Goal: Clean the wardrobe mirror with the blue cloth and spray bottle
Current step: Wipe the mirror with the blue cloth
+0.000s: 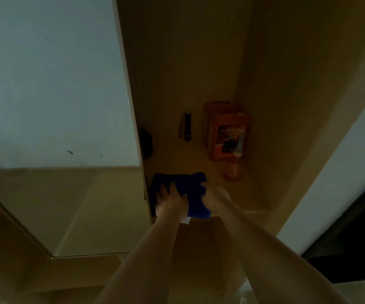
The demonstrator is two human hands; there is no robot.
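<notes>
The blue cloth [183,194] lies spread on the wooden shelf [177,159] inside the wardrobe, at the shelf's front edge and close to its left corner, with its near hem reaching the lip. Both hands are on it. The left hand [170,199] lies flat on the cloth's left half, fingers splayed wide and pressing down rather than gripping. The right hand [214,195] is at the cloth's right edge, fingers curled over the fabric — it seems to pinch that edge, though the light is too dim to be sure how tightly. A small white scrap [186,220] peeks out under the cloth at the front lip; what it is I cannot tell. Just beyond the right hand, toward the shelf's right side, stands the spray bottle [234,167], orange-tinted with a pale head, apart from the cloth and untouched. Right behind the bottle, against the right back corner, sits an orange box [225,128]. A black torch [187,126] lies near the middle of the shelf, well back from the cloth, and a dark shape [146,142] rests at the left edge — too shadowed to name. The mirror [52,106] fills the door panel left of the shelf, its surface showing a pale wall and wood tones.
</notes>
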